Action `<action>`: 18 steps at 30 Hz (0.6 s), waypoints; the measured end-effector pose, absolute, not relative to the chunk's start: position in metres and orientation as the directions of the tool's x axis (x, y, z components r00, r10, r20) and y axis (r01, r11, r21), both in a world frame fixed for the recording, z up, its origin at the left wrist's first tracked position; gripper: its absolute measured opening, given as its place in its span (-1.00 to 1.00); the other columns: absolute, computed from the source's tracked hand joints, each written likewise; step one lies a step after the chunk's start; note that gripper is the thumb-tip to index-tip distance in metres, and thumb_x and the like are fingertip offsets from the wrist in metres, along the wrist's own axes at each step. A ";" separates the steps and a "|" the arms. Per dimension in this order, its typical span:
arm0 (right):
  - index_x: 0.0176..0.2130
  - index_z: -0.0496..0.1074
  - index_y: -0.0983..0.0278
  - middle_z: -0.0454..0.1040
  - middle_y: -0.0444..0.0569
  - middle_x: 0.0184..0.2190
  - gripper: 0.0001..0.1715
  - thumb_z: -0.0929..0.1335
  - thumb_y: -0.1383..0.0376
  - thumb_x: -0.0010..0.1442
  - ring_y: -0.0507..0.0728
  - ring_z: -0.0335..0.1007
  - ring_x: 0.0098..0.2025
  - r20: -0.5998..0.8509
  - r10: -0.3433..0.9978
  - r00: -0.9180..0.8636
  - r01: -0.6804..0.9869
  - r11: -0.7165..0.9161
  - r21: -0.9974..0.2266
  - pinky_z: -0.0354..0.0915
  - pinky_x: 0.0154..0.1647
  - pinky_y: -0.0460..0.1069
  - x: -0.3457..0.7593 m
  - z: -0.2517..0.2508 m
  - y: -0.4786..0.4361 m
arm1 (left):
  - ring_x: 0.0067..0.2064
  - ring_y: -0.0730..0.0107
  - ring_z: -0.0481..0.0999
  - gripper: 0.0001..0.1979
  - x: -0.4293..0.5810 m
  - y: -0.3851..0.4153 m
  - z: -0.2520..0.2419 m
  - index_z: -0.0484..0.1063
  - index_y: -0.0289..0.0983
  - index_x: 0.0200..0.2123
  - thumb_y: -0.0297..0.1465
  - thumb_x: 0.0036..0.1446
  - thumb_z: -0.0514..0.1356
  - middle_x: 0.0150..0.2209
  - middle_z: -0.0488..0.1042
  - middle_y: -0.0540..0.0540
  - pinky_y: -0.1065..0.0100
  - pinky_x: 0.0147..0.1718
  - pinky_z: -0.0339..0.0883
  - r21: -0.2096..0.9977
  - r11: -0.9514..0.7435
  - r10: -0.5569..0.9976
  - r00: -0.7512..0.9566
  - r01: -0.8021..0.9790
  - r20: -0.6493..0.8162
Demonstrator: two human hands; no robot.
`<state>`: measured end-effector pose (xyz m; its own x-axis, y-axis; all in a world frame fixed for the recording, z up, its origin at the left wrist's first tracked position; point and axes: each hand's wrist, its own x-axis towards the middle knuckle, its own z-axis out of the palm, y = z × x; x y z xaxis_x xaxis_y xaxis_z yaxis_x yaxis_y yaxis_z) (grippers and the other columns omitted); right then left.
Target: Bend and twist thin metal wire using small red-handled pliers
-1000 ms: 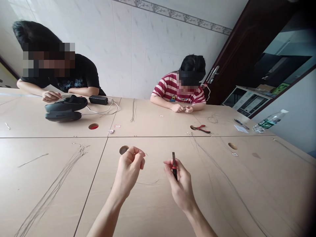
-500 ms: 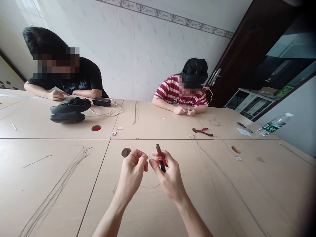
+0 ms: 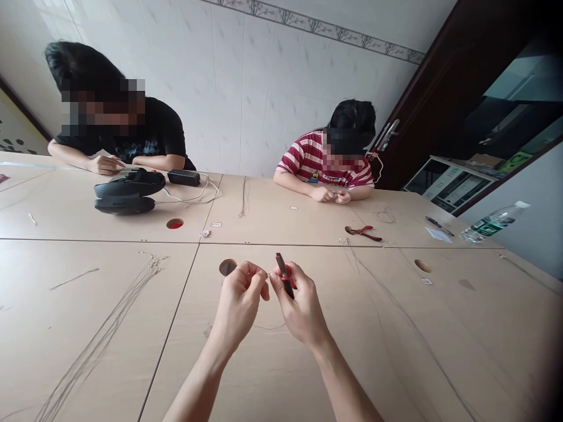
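Note:
My left hand [image 3: 244, 293] is closed in a pinch on a tiny piece at its fingertips, probably the end of a thin cord or chain; its exact kind is too small to make out. Close to its right, my right hand [image 3: 303, 299] is wrapped round a pair of pliers [image 3: 281, 265] with red and black handles, jaws pointing up and away. The right thumb and the left fingertips almost meet at the small piece. Below the hands, a thin cord [image 3: 270, 327] curves across the gap between them, just over the table [image 3: 246, 381].
Bundles of thin cords lie left [image 3: 116, 316] and right [image 3: 396, 310]. Another pair of pliers [image 3: 365, 233] rests beyond my hands. A black device [image 3: 125, 193] stands back left, a water bottle [image 3: 495, 223] at the right. Two people sit opposite. Round holes pierce the tabletop.
My hands have come closer together, the right thumb now meeting the small piece at the left fingertips. The pliers stay in my right hand. The whole view has shifted slightly.

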<state>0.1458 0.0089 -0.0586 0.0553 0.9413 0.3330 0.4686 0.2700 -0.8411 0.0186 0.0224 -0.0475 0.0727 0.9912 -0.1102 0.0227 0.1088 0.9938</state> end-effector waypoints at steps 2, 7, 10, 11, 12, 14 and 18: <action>-0.37 0.27 0.22 0.28 -0.14 -0.47 -0.75 0.24 0.18 0.33 0.06 0.21 -0.41 0.330 0.943 0.052 0.462 0.270 -0.845 0.21 -0.36 -0.04 0.146 -0.058 0.009 | -0.56 0.52 0.10 -0.77 0.019 0.022 -0.045 0.21 -0.24 -0.50 -0.32 0.18 0.10 -0.62 0.31 0.09 0.43 -0.55 -0.03 0.993 0.109 0.991 0.073 0.039 -0.112; -0.37 0.26 0.22 0.26 -0.14 -0.49 -0.75 0.24 0.17 0.32 0.07 0.20 -0.41 0.323 0.944 0.066 0.432 0.265 -0.862 0.21 -0.38 -0.04 0.145 -0.058 0.010 | -0.55 0.52 0.09 -0.76 0.018 0.022 -0.047 0.21 -0.24 -0.51 -0.31 0.19 0.09 -0.62 0.28 0.10 0.43 -0.54 -0.02 0.993 0.105 0.991 0.077 0.059 -0.110; -0.32 0.30 0.22 0.34 -0.10 -0.42 -0.80 0.26 0.17 0.30 0.09 0.29 -0.35 0.289 0.951 0.113 0.386 0.226 -0.894 0.25 -0.33 -0.02 0.147 -0.063 0.010 | -0.55 0.53 0.08 -0.78 0.015 0.024 -0.049 0.22 -0.23 -0.48 -0.30 0.19 0.10 -0.61 0.28 0.11 0.44 -0.54 -0.02 0.993 0.115 0.992 0.041 0.028 -0.117; -0.29 0.32 0.22 0.38 -0.08 -0.39 -0.83 0.27 0.19 0.29 0.11 0.32 -0.32 0.275 0.952 0.131 0.379 0.209 -0.902 0.27 -0.29 0.00 0.148 -0.066 0.010 | -0.55 0.53 0.09 -0.79 0.014 0.025 -0.049 0.23 -0.23 -0.46 -0.30 0.18 0.11 -0.62 0.28 0.11 0.45 -0.54 -0.02 0.993 0.120 0.993 0.020 0.014 -0.120; -0.26 0.33 0.23 0.41 -0.06 -0.35 -0.87 0.27 0.21 0.27 0.13 0.35 -0.28 0.266 0.954 0.142 0.382 0.195 -0.903 0.29 -0.25 0.02 0.149 -0.069 0.010 | -0.55 0.52 0.11 -0.81 0.013 0.026 -0.048 0.25 -0.23 -0.45 -0.30 0.18 0.11 -0.62 0.28 0.11 0.45 -0.54 -0.01 0.993 0.121 0.993 -0.002 -0.001 -0.121; -0.23 0.34 0.23 0.43 -0.02 -0.29 -0.90 0.26 0.28 0.25 0.16 0.37 -0.21 0.268 0.952 0.148 0.431 0.182 -0.884 0.30 -0.16 0.06 0.150 -0.076 0.010 | -0.53 0.52 0.15 -0.84 0.011 0.027 -0.047 0.26 -0.24 -0.44 -0.33 0.17 0.11 -0.61 0.27 0.11 0.46 -0.54 0.00 0.993 0.118 0.992 -0.041 -0.031 -0.119; -0.28 0.30 0.23 0.41 -0.02 -0.34 -0.91 0.23 0.40 0.18 0.19 0.33 -0.23 0.355 0.930 0.095 0.599 0.232 -0.766 0.30 -0.17 0.10 0.149 -0.085 0.009 | -0.52 0.52 0.15 -0.84 0.010 0.028 -0.046 0.26 -0.24 -0.45 -0.33 0.16 0.13 -0.61 0.27 0.11 0.48 -0.53 0.04 0.990 0.109 0.989 -0.086 -0.094 -0.117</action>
